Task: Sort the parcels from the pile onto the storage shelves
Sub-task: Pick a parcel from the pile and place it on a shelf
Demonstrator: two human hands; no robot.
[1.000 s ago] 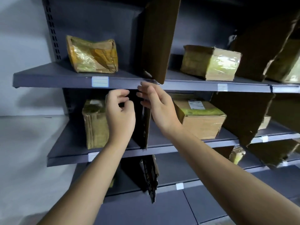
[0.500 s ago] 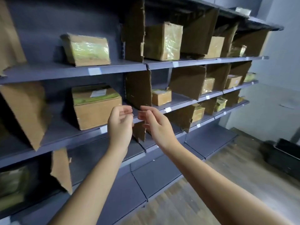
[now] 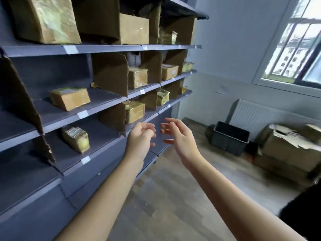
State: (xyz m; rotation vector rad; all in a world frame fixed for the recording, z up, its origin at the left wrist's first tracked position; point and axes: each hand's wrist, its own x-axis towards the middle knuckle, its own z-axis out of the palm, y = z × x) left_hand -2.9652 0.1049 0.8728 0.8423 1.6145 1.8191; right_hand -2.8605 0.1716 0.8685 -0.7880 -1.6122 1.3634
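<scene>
Grey storage shelves (image 3: 104,108) run along the left, split by brown cardboard dividers (image 3: 111,72). Several taped brown parcels sit in the bays, among them one (image 3: 70,98) on the middle shelf and one (image 3: 75,139) lower down. My left hand (image 3: 139,140) and my right hand (image 3: 178,136) hover side by side in the air in front of the lower shelves, fingers loosely curled, holding nothing and touching nothing. A pile of crumpled cardboard boxes (image 3: 288,150) lies on the floor at the far right.
A dark plastic crate (image 3: 229,138) stands on the wooden floor (image 3: 173,197) near a white radiator (image 3: 251,115). A barred window (image 3: 298,49) is in the right wall. A dark shape (image 3: 304,214) fills the bottom right corner.
The view has swung right, away from the left bays toward the room's far end. Both hands have come away from the shelf edge and dropped lower, still empty.
</scene>
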